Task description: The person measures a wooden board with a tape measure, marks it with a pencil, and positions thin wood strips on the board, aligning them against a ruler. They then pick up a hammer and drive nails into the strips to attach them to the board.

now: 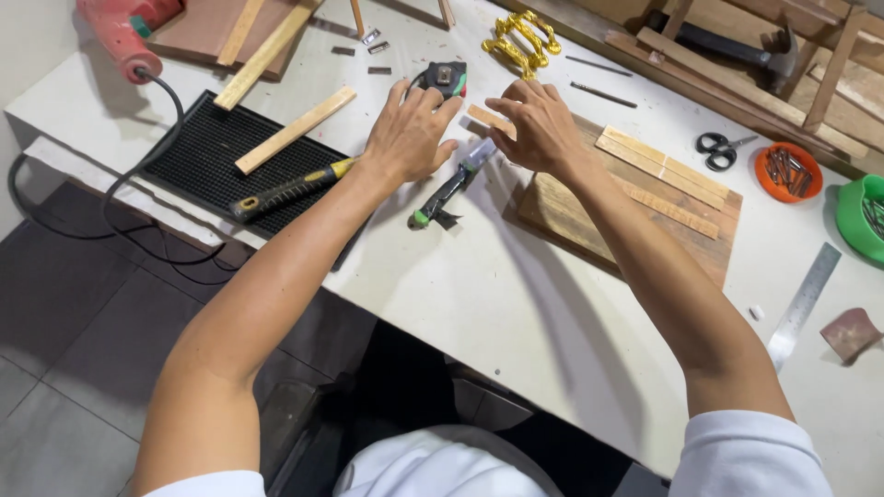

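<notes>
Both hands hover over the far middle of the bench (516, 304), palms down, fingers loosely spread, gripping nothing. Left hand (406, 136) sits just near of the black tape measure (447, 77). Right hand (541, 127) is beside it, fingertips at a short wood strip (485, 119); can't tell if they touch it. Between and below the hands lies a black-handled tool with a green tip (448, 191). Wooden board (635, 219) to the right carries three thin slats (661, 167). Left: black ribbed mat (216, 152), a longer slat (296, 130) on it, a yellow-and-black handle (287, 190) across its near edge. Far right: scissors (719, 147), orange dish of nails (787, 171), steel ruler (804, 304).
</notes>
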